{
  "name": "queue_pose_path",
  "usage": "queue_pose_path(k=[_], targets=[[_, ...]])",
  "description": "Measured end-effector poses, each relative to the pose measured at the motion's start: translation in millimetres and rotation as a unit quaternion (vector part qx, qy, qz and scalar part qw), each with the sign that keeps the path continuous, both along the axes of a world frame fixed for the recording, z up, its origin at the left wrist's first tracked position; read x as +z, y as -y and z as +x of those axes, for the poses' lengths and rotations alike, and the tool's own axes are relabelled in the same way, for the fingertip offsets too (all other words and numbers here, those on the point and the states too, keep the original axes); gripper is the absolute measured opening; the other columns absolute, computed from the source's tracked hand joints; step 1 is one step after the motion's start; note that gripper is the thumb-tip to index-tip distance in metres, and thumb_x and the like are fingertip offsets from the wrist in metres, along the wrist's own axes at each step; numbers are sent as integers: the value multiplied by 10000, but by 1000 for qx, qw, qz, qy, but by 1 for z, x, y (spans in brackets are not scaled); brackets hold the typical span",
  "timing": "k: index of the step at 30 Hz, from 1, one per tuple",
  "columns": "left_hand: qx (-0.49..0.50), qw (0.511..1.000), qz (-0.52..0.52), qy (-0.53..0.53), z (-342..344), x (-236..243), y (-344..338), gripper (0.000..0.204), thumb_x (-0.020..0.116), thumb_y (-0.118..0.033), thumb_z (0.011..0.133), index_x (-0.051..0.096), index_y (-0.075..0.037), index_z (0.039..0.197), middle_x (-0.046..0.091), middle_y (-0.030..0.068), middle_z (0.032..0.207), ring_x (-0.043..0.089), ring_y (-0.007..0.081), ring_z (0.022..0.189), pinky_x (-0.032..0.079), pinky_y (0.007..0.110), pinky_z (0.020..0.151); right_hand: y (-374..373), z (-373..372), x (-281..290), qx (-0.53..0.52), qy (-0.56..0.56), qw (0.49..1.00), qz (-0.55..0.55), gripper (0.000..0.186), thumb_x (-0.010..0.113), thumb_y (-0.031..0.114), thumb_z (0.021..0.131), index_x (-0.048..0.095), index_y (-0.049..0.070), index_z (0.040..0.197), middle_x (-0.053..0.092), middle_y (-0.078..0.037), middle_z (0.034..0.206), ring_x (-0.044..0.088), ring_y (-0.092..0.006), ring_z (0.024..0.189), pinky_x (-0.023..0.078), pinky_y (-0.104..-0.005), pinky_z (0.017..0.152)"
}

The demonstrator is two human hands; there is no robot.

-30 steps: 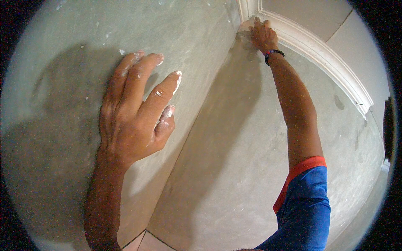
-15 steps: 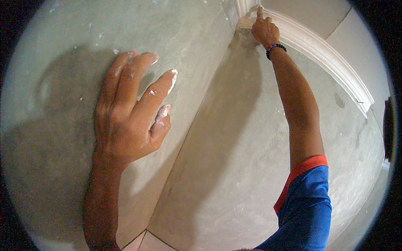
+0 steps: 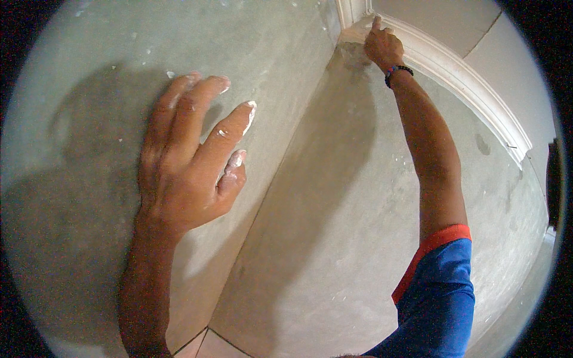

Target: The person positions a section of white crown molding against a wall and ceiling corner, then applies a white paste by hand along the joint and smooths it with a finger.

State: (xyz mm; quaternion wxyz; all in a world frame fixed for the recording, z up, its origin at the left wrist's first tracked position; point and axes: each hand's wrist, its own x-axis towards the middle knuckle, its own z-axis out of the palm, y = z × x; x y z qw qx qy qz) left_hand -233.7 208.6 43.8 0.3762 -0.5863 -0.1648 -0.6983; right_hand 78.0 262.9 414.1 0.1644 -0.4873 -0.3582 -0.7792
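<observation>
My left hand (image 3: pixel 190 160), white paste on its fingertips and knuckle, is spread against or just off the grey-green plastered wall (image 3: pixel 83 42) at left, throwing a shadow on it. High up in the corner my right hand (image 3: pixel 382 46) touches the white moulded cornice (image 3: pixel 453 70) with its extended index finger; the other fingers are curled, with no object visible in them. A dark beaded bracelet (image 3: pixel 399 75) circles that wrist. A patchy darker smudge marks the wall just below the cornice corner.
A second plastered wall (image 3: pixel 334 250) meets the left one at a vertical corner. Pale ceiling panels (image 3: pixel 519 83) border the cornice, which has a small nail near its right end. Tiles (image 3: pixel 218 346) show at the bottom. A dark shape (image 3: pixel 553 179) sits at the far right.
My right hand went from several raised fingers to one extended index, rising along the cornice, then shifting slightly down and right. My left hand stays almost in place.
</observation>
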Motion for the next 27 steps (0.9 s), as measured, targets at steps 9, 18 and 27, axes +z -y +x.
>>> queue_pose_path(k=[9,18,27], targets=[[-3,1000,-5,1,0,0,3,467,680,-74,642,644,-94,1107,510,157,1255,471,398,1162,418,493,976,14,4,-21,-13,25,998,-56,552,452,203,910,353,49,1431,627,-237,980,686,-361,798,580,-452,658],[-9,1000,0,-3,10,5,5,459,660,-75,658,637,-82,1116,507,170,1269,458,405,1184,388,508,998,10,5,11,223,-57,962,-145,649,492,182,891,241,146,1488,611,-197,984,646,-324,748,527,-413,598],[-14,1000,-15,-12,11,3,1,463,642,-81,675,630,-55,1136,506,201,1296,443,431,1225,344,529,1045,-7,3,6,837,-302,315,-331,240,403,223,989,486,74,1158,564,-119,923,404,-144,584,284,-230,425]])
